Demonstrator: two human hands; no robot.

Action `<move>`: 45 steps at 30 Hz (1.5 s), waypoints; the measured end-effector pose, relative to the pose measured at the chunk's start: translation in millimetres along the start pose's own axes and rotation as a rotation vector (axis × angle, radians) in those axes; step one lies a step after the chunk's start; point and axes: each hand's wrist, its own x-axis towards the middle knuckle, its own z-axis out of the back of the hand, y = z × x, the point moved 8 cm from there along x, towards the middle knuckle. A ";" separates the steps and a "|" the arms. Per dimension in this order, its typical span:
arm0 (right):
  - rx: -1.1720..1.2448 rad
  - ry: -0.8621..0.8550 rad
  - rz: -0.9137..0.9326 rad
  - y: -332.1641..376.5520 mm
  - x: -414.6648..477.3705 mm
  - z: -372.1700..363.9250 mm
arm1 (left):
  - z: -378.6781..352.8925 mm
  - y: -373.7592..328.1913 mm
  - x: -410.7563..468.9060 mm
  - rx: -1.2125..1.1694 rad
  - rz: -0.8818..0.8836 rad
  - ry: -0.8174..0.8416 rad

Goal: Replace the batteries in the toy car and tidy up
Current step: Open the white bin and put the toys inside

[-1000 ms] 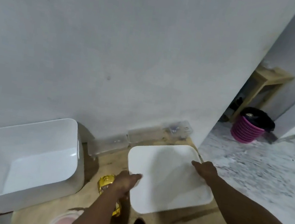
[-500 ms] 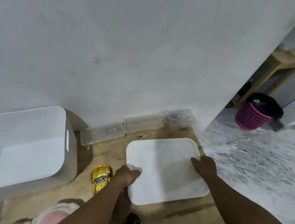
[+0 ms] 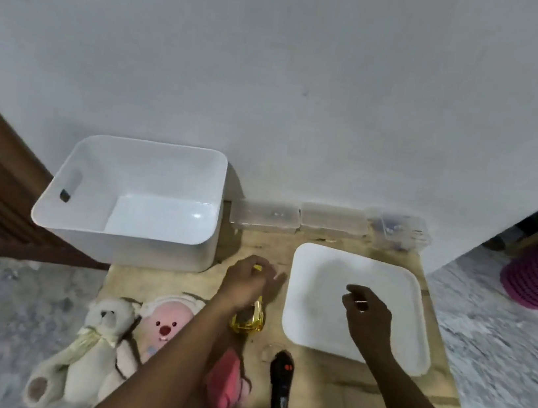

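Head view. The left hand [image 3: 246, 282] is gripping the front end of the gold car [image 3: 248, 322], fingers curling down over its body. The car is lying on the bench [image 3: 336, 403], between the bin [image 3: 129, 201] and the tray [image 3: 345, 339]. The right hand [image 3: 366, 312] is hovering above the tray with its fingers bending inward toward the thumb. A small pale glint is showing at the fingertips, but blur is hiding whether anything is being pinched there. The screwdriver [image 3: 279, 388] is lying untouched near the bench's front edge, just behind the car.

The step in hand is probably taking up the car to reach its battery hatch. To do it well, the left hand should be holding the car by its sides and turning it belly-up over the tray. Any screw or cell then drops into the tray and not onto the floor. The right hand is staying free for the screwdriver.
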 end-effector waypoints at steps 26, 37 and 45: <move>-0.349 0.637 0.288 110.5 -158.6 -290.5 | 199.4 212.3 -83.2 0.672 0.323 -0.331; 0.062 0.344 0.701 198.7 -187.0 -233.7 | 232.9 148.2 -125.8 0.041 -0.102 -0.756; 0.487 0.146 0.774 323.6 -151.1 -169.7 | 307.6 -1.4 -143.3 -0.211 -0.593 -1.015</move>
